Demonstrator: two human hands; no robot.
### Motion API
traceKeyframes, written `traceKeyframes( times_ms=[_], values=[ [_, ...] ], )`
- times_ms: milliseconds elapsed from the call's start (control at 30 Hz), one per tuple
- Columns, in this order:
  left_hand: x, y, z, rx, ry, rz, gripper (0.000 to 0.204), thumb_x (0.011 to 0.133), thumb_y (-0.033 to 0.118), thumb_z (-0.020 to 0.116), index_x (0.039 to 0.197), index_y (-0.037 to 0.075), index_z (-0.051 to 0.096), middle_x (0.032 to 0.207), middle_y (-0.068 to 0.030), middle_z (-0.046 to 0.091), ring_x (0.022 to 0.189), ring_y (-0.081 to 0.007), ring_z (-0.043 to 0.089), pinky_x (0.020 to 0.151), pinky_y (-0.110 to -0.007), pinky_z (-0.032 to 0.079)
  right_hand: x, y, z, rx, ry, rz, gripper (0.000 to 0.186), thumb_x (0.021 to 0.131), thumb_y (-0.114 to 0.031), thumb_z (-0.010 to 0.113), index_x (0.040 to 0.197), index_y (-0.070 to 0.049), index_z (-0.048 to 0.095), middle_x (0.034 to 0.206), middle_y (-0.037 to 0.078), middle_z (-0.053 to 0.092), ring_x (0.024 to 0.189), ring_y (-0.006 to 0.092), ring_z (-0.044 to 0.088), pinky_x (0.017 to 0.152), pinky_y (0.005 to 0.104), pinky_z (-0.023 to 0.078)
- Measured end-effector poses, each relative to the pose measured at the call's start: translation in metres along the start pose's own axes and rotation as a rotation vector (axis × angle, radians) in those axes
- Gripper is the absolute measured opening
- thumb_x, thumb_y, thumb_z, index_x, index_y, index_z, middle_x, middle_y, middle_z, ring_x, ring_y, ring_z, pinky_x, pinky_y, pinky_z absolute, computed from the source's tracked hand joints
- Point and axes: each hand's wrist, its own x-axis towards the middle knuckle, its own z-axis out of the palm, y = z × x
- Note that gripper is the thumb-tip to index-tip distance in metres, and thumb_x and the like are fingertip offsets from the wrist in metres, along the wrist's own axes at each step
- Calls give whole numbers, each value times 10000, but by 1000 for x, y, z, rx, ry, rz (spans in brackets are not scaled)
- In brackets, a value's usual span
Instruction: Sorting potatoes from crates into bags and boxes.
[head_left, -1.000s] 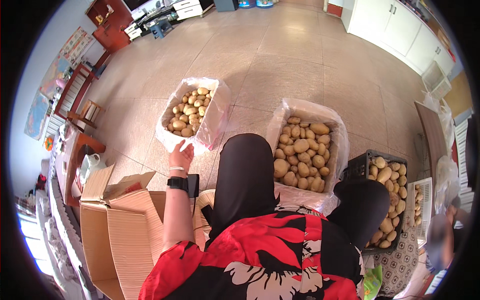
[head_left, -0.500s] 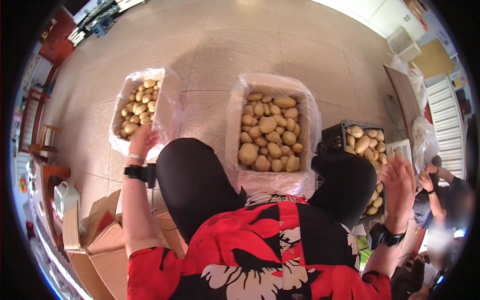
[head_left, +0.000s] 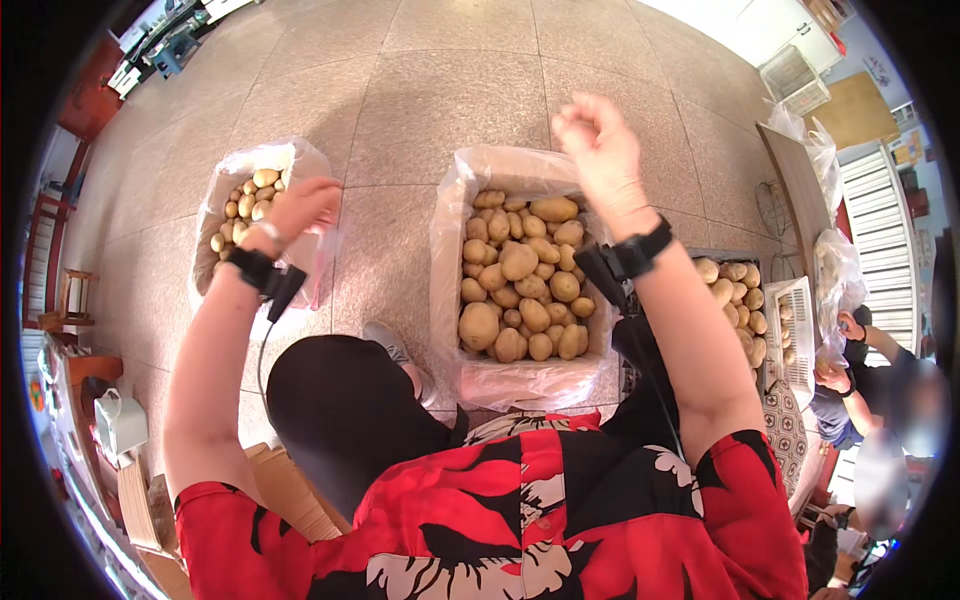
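My left hand point(head_left: 303, 207) is above the right rim of the left plastic-lined box point(head_left: 312, 165), fingers stretched to the right, with nothing seen in it. Smaller potatoes point(head_left: 265, 178) lie in that box, partly hidden by my hand and forearm. My right hand point(head_left: 603, 150) is raised over the far right corner of the middle lined box point(head_left: 450, 210). Its fingers are loosely bent and apart, and no object shows in them. Large potatoes point(head_left: 519, 262) fill the middle box. Both wrists wear black straps with a small device.
On the right, a black crate point(head_left: 690, 255) of potatoes stands beside a white basket point(head_left: 795, 300) of small ones. Cardboard point(head_left: 290, 495) lies at lower left. Another person point(head_left: 850, 400) handles something near a clear plastic bag point(head_left: 835, 275) at far right. A dark board point(head_left: 795, 180) stands behind.
My right hand has swung from beside the black crate forward and left, over the middle box. My left hand has lifted from the near edge of the left box toward its right rim.
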Motion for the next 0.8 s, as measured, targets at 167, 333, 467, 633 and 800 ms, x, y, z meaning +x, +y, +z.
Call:
traceKeyframes(
  times_ms=[167,333,467,633,800],
  values=[
    [57,-29,92,536,-358,5,459,861,326,555,1175,-7,529,943,-141,649,739,-182,646,662,-302,530,-72,151,-18,-713,-65,344,420,741,-151,580,1104,36,483,1092,269,538,1021,423,512,898,477,413],
    [81,-64,182,880,-468,-11,493,814,425,539,873,-53,640,716,-158,657,655,-248,656,642,-328,531,-148,236,-27,-838,-259,963,293,781,-123,527,1015,51,551,1054,280,587,1026,414,558,877,434,459],
    [84,-81,219,675,-459,-253,479,798,399,509,655,-34,657,616,-140,644,582,-254,650,642,-339,533,-165,265,-30,-817,-213,898,266,760,-154,551,933,37,618,963,270,618,966,402,580,817,416,483],
    [89,-93,231,762,-377,-147,371,775,290,518,652,-27,666,584,-138,636,613,-242,665,634,-335,537,-165,283,-37,-740,-333,979,316,728,-201,578,949,18,636,960,254,626,975,393,584,830,410,476],
    [93,-97,232,611,-429,-211,334,776,246,506,751,-41,675,662,-177,651,677,-270,672,676,-358,535,-162,292,-44,-714,-489,885,312,693,-233,608,904,-10,663,929,238,637,952,372,600,796,404,483]
  ],
)
